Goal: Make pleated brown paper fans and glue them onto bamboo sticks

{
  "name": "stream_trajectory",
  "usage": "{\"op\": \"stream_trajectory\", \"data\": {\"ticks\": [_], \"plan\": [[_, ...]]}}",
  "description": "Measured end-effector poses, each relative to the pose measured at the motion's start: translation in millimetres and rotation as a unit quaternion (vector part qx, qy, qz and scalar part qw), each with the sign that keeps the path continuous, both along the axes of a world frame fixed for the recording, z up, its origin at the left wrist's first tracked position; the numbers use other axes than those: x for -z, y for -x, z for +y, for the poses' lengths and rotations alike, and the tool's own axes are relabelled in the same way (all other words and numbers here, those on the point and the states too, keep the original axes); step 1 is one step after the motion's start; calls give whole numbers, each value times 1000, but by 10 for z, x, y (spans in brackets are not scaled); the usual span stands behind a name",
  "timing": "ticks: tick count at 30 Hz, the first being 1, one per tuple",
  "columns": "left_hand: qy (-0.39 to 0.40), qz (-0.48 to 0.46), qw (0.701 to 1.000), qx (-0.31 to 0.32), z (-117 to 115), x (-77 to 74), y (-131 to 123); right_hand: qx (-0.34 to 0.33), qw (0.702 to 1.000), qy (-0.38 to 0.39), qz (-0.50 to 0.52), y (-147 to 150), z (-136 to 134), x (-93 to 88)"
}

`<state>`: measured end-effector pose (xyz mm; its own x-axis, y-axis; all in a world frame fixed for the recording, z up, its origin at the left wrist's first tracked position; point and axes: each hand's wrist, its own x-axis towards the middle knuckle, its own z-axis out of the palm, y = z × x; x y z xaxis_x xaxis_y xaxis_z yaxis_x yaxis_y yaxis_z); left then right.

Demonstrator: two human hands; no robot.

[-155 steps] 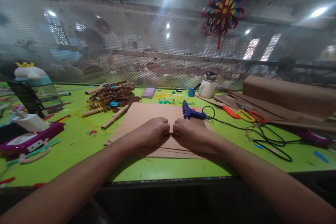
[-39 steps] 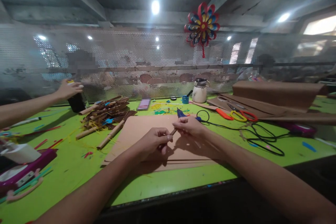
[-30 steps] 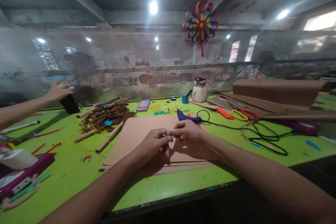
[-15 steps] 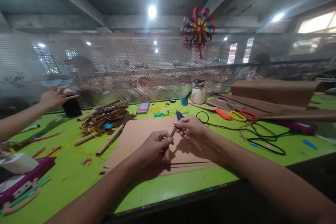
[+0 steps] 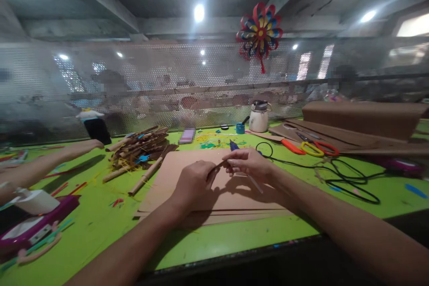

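Note:
My left hand point(image 5: 197, 176) is closed on one end of a small brown roll of paper point(image 5: 219, 165). At its other end, the fingers of my right hand point(image 5: 246, 161) pinch the same roll. Both hands are above a stack of brown paper sheets point(image 5: 167, 187). Just behind my right hand shows the blue nozzle of a glue gun point(image 5: 233, 145), its body mostly hidden. A clear glue stick point(image 5: 256, 184) sticks out below that hand.
To the left lies a heap of brown paper rolls point(image 5: 137, 149). Scissors point(image 5: 310, 148), a black cord point(image 5: 335, 170) and large brown paper point(image 5: 362, 120) are at the right. A white jar point(image 5: 258, 118) and blue paint pot point(image 5: 240, 128) stand behind. A co-worker's arm point(image 5: 50, 161) reaches in from the left.
My left hand has turned over, its back now facing up, and the brown roll is tilted flatter. The co-worker's hand has come down from the black object at the left. The view has shifted slightly.

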<state>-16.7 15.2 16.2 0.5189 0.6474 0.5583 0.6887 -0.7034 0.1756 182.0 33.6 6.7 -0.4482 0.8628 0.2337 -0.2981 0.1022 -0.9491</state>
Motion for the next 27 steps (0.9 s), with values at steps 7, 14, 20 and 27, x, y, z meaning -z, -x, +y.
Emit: {"op": "stream_trajectory", "data": {"ticks": [7, 14, 20, 27], "plan": [[-125, 78, 989, -1, 18, 3, 57, 28, 999, -27, 13, 27, -6, 21], [-133, 96, 986, -10, 25, 20, 47, 21, 999, -26, 21, 19, -8, 16], [-138, 116, 983, -19, 20, 22, 41, 12, 999, -27, 25, 12, 18, 41], [-115, 149, 981, -43, 34, 38, 55, 15, 999, -22, 23, 15, 17, 40]]}}
